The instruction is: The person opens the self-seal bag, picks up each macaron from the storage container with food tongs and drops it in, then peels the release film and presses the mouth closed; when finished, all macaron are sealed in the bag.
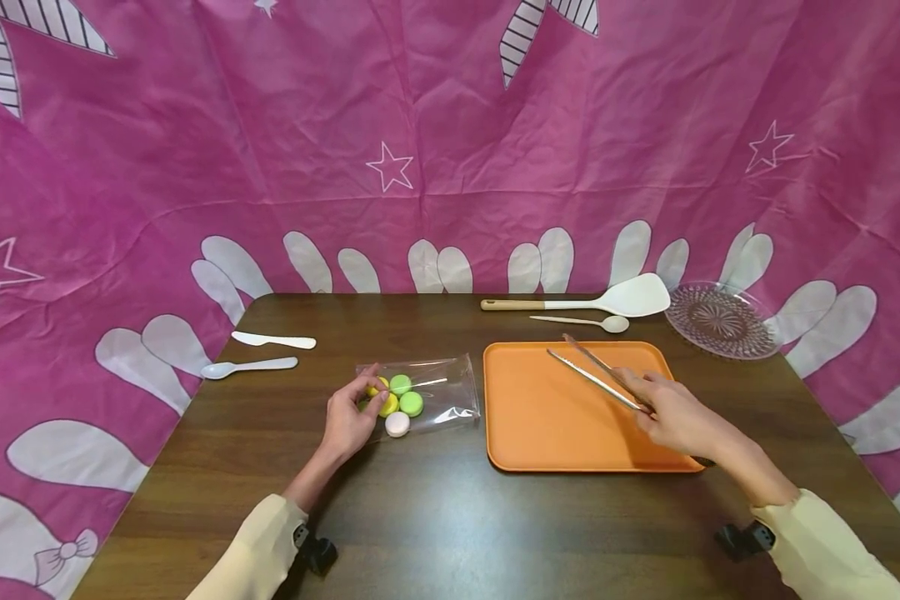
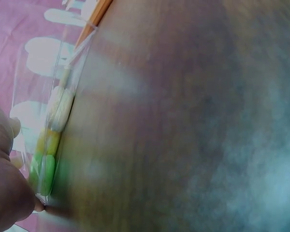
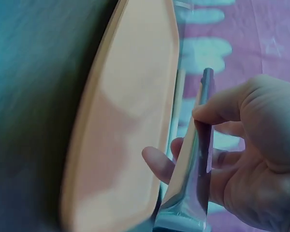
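Note:
A clear plastic bag [image 1: 446, 392] lies on the table, its open-looking end toward the tray. Inside it sit several macarons [image 1: 411, 404], green, yellow and one pale pink. My left hand [image 1: 352, 417] pinches the bag at its left end, fingers and thumb over the yellow ones; the left wrist view shows the macarons [image 2: 47, 169] lined up beside the thumb. In my right hand [image 1: 675, 412] is a pair of metal tongs [image 3: 198, 159], gripped along the arms. Their tips are parted and point away over the orange tray [image 1: 525, 433], with nothing between them.
Behind the tray lie a white turner [image 1: 633, 296] with a wooden handle and a wooden spoon [image 1: 613, 323]. A clear patterned plate [image 1: 720, 321] stands at the far right. To the left are a white knife [image 1: 273, 340] and a white spoon [image 1: 251, 367]. A pink cloth [image 1: 450, 125] hangs behind the table.

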Motion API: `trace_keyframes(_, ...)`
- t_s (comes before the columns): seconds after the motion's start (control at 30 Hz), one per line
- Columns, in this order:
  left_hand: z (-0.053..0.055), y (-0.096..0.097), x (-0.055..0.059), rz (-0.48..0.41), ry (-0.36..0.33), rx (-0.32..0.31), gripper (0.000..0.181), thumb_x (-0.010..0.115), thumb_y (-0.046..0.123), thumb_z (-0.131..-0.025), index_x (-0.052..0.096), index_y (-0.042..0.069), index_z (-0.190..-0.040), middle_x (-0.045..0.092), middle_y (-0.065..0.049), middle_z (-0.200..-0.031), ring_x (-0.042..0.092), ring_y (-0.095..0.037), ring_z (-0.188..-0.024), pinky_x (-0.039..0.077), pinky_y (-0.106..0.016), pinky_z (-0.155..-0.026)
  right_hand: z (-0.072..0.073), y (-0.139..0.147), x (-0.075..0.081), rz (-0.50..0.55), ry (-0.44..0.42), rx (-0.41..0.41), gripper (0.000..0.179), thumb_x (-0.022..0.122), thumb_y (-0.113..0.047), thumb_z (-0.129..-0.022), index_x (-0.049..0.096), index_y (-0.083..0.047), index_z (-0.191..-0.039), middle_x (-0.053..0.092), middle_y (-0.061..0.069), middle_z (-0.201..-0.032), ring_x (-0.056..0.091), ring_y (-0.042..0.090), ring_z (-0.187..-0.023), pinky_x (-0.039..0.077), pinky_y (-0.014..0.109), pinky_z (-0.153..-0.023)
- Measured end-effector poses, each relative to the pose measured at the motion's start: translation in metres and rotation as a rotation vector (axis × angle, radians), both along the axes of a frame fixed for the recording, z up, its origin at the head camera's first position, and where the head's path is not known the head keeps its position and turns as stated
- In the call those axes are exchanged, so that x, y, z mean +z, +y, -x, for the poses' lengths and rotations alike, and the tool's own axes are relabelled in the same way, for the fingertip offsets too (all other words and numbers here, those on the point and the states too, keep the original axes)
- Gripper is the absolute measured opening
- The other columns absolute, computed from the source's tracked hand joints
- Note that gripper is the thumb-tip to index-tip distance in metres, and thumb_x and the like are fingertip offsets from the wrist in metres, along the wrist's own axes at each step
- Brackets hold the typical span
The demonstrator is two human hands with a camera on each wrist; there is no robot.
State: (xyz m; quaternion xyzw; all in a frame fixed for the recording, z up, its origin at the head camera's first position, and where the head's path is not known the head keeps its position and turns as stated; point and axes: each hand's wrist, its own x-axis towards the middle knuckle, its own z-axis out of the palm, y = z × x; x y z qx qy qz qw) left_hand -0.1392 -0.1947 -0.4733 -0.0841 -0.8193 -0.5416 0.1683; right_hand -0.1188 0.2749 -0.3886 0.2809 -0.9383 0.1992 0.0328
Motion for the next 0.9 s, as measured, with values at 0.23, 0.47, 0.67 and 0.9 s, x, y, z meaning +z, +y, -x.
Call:
trace_keyframes(0.23, -0.002, 0.003, 0.003, -0.025, 0.023, -0.001, 0.012, 0.069, -0.013, -0.086, 0.066, -0.002, -0.086, 0.06, -0.025, -0.131, 0.047, -0.043, -0.131, 0.046, -0.059, -0.097, -0.023, 0.05, -0.01, -0.013, 0.022, -0.18, 0.063, 0.071, 0.005, -0.078, 0.049, 0.009, -0.136, 0.052, 0.009, -0.083, 0.043, 0.019, -0.069, 0.037, 0.032, -0.057)
trace_keyframes(0.47, -0.014, 0.013, 0.028, 0.012, 0.015, 0.011, 0.009, 0.065, -0.018, -0.086, 0.063, -0.009, -0.085, 0.058, -0.033, -0.128, 0.044, -0.051, -0.13, 0.044, -0.064, -0.095, -0.04, 0.088, -0.019, -0.038, 0.046, -0.298, 0.06, 0.072, 0.0, -0.079, 0.048, 0.004, -0.133, 0.056, 0.015, -0.084, 0.049, 0.026, -0.07, 0.04, 0.039, -0.056)
trace_keyframes(0.67, -0.008, 0.007, 0.018, -0.011, 0.02, -0.001, 0.01, 0.066, -0.016, -0.087, 0.065, -0.006, -0.087, 0.059, -0.03, -0.13, 0.045, -0.047, -0.132, 0.043, -0.063, -0.099, -0.049, 0.11, -0.028, -0.072, 0.056, -0.353, 0.057, 0.071, 0.001, -0.076, 0.048, 0.003, -0.128, 0.059, 0.017, -0.079, 0.055, 0.031, -0.071, 0.044, 0.047, -0.056)
trace_keyframes(0.9, 0.002, 0.0, -0.001, -0.004, -0.001, 0.004, 0.013, 0.07, -0.01, -0.087, 0.067, 0.003, -0.086, 0.061, -0.019, -0.132, 0.047, -0.038, -0.133, 0.045, -0.057, -0.099, -0.053, 0.128, -0.037, -0.103, 0.015, -0.397, 0.054, 0.067, 0.0, -0.075, 0.046, 0.01, -0.124, 0.061, 0.027, -0.078, 0.057, 0.036, -0.07, 0.044, 0.05, -0.056)
